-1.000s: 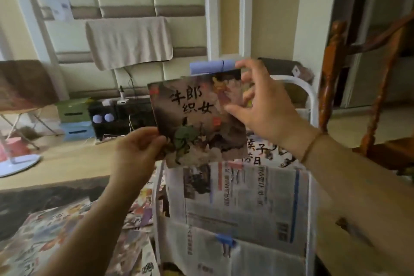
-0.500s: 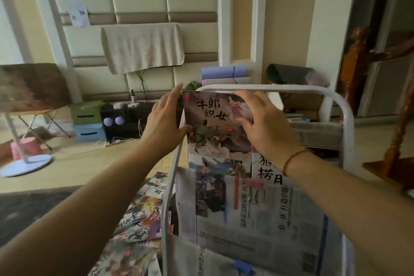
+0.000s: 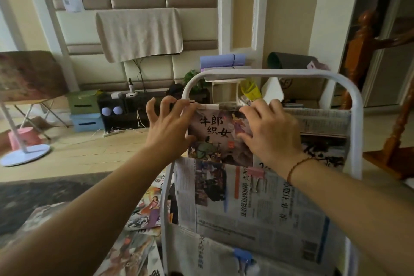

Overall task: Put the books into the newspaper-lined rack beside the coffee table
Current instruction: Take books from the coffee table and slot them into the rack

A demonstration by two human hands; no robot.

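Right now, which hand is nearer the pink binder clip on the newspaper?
Right. The right hand rests on the book just above the pink binder clip; the left hand is across the book, at its left edge.

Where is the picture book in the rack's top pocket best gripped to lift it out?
Pinch the book by its exposed upper half, coming from above: it stands upright, and its lower edge is tucked behind the newspaper pocket front.
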